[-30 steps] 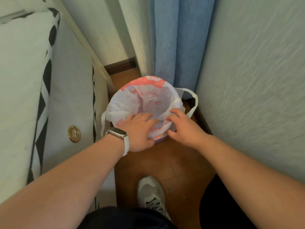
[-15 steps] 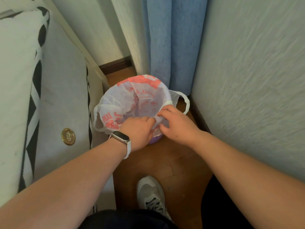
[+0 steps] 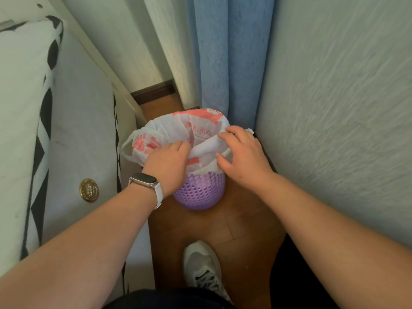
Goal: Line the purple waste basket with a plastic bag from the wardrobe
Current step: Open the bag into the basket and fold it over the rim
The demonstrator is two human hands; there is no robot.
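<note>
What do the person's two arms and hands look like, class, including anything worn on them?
Both forearms are bare, with no sleeves or gloves. The left hand has a smartwatch at the wrist: a dark rectangular face in a silvery case on a white strap. The right hand wears nothing.

basket (image 3: 198,192) on floor (image 3: 240,221) | bag (image 3: 200,128) in basket | bed (image 3: 73,130) left | wall (image 3: 334,108) right | curtain (image 3: 227,52) behind

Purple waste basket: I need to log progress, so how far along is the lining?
Done: the plastic bag sits opened inside the purple waste basket. In hand: left hand and right hand fold its near edge over the rim. Left: pulling that edge lower.
</note>
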